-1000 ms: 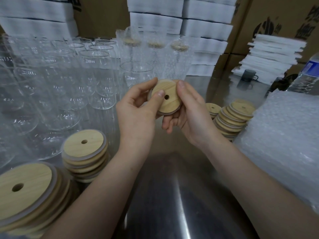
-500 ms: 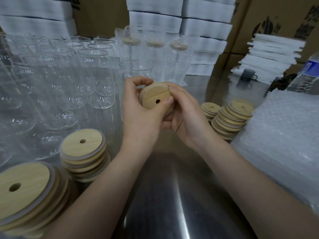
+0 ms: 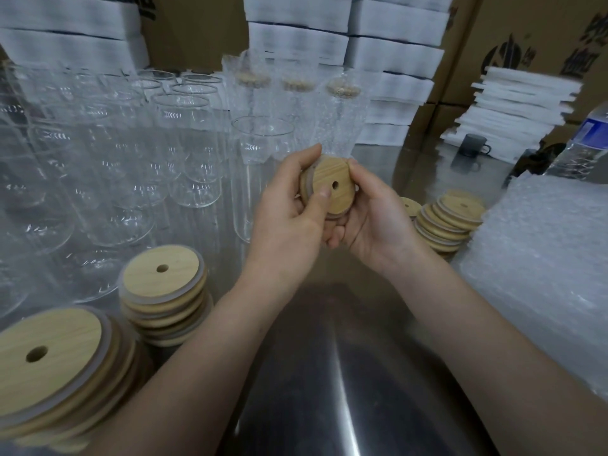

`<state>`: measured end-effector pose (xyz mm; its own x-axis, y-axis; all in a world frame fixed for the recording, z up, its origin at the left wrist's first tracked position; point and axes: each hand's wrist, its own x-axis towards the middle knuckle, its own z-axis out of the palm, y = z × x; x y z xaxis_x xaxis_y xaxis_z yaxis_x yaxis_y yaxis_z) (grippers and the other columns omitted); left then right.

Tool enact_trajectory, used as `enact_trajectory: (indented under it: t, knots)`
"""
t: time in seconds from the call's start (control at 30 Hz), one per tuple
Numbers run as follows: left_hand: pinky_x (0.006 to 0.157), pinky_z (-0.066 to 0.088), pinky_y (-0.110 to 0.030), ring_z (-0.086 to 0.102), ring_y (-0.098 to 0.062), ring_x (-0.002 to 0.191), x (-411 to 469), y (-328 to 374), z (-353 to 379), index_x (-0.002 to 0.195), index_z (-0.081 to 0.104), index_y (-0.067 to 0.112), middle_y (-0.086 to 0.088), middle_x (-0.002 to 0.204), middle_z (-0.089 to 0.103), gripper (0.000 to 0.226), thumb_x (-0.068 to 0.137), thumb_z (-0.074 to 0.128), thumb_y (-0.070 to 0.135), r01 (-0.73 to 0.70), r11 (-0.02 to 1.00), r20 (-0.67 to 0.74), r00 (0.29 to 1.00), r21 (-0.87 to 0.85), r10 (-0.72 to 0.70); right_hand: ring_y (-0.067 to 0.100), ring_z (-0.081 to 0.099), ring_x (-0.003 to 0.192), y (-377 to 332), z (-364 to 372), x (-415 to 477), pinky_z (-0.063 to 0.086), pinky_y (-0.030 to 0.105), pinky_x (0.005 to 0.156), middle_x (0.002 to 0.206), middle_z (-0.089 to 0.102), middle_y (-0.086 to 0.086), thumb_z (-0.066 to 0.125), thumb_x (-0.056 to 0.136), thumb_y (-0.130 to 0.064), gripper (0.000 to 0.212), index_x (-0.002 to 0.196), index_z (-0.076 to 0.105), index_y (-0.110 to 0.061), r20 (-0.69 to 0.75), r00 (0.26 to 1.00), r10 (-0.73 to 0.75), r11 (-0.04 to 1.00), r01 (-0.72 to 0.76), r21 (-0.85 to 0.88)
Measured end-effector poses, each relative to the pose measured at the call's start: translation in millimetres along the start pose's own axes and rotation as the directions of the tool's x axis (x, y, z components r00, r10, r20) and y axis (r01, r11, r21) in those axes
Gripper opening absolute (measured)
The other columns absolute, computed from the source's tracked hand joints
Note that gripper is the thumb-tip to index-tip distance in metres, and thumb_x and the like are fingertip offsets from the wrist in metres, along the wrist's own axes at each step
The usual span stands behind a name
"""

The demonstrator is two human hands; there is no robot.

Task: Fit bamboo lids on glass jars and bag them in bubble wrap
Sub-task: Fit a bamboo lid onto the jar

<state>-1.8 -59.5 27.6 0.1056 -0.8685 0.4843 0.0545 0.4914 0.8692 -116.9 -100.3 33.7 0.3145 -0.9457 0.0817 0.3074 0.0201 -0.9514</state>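
Both hands hold one round bamboo lid with a small centre hole, above the steel table. My left hand grips its left edge, thumb pressed on the face near the hole. My right hand curls round its right edge and underside. An open glass jar stands just behind the hands. Several empty jars fill the left side. Three lidded jars in bubble wrap stand at the back. Lid stacks sit at the near left and on the right.
A pile of bubble wrap bags lies at the right. White foam sheets and cardboard boxes stand behind. A water bottle and a dark mug sit at the back right. Bare steel tabletop lies between my forearms.
The lid has been turned in my hands: it tilted left half a second ago and now faces me more squarely, shifted slightly right. My left thumb now lies on its face.
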Motion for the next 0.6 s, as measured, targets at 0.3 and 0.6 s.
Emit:
enact_trajectory:
  t: [0.3,0.6]
  knots:
    - [0.074,0.057,-0.053,0.07,-0.02,0.084,-1.5,-0.2,-8.3,0.103,0.073,0.019,0.007,0.089,0.072,0.014,0.094,0.062,0.017,-0.054,0.983,-0.226,0.97,0.173,0.093,0.025,0.059,0.043,-2.3,-3.2,-1.3,0.046,0.025,0.037,0.071,0.063,0.016,0.044,0.093,-0.043,0.058,0.133,0.049,-0.002,0.091,0.996,-0.016,0.994,0.026,-0.105]
    - [0.085,0.046,-0.024,0.056,-0.005,0.089,3.5,-3.7,-17.4,0.087,0.062,0.016,0.008,0.098,0.046,0.011,0.092,0.065,0.026,-0.056,0.93,-0.516,0.819,0.363,0.251,0.025,0.067,0.054,-1.0,-3.0,2.6,0.05,0.023,0.041,0.096,0.065,0.021,0.031,0.105,-0.038,0.049,0.124,0.053,0.0,-0.111,0.994,0.004,0.992,0.009,0.123]
